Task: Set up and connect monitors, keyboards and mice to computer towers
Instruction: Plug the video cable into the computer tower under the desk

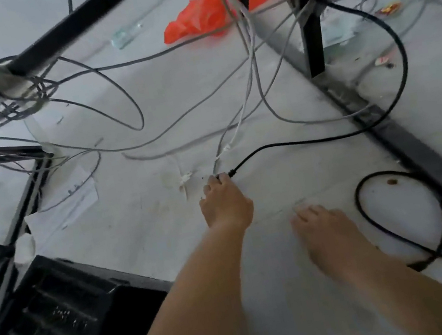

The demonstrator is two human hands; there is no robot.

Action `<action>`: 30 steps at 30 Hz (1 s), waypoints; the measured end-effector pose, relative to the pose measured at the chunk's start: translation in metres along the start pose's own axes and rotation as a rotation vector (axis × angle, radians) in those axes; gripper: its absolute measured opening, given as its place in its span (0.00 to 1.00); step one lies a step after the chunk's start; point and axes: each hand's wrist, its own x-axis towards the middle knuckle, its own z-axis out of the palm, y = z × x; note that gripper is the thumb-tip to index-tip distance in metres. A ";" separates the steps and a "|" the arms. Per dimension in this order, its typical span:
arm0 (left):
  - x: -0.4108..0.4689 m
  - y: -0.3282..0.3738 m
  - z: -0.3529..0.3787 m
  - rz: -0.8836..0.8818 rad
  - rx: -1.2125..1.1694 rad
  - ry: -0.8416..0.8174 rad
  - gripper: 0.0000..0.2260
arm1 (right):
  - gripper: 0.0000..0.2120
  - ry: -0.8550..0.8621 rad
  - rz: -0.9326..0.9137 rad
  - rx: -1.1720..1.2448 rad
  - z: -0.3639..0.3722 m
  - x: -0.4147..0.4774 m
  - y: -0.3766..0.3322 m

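Note:
On the grey floor under a desk, my left hand grips the plug end of a black cable. That cable runs right, then loops up to a black desk leg. My right hand lies flat on the floor with its fingers straight, holding nothing. The back of a black computer tower with its port panel shows at the lower left, just left of my left forearm. A second black cable makes a loop on the floor right of my right hand.
Several grey network cables hang and trail across the floor ahead. Black desk frame bars cross at right and upper left, with a leg behind. A red plastic bag and scraps of paper lie about.

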 end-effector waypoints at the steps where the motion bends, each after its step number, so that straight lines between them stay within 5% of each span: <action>1: 0.013 -0.004 0.003 -0.008 -0.002 0.013 0.22 | 0.23 -0.003 -0.001 -0.029 0.002 0.008 -0.004; 7: 0.063 -0.023 0.016 -0.063 -0.031 0.139 0.24 | 0.23 0.066 -0.002 -0.101 0.008 0.017 -0.018; 11: 0.099 -0.038 0.017 -0.037 -0.033 -0.016 0.27 | 0.20 0.041 0.003 -0.100 -0.001 0.016 -0.027; 16: 0.115 -0.033 0.019 -0.034 0.071 -0.164 0.18 | 0.20 -0.063 0.058 -0.110 -0.009 0.015 -0.025; 30: 0.110 -0.033 0.022 -0.104 -0.020 -0.142 0.14 | 0.27 -0.084 0.068 -0.062 -0.005 0.011 -0.025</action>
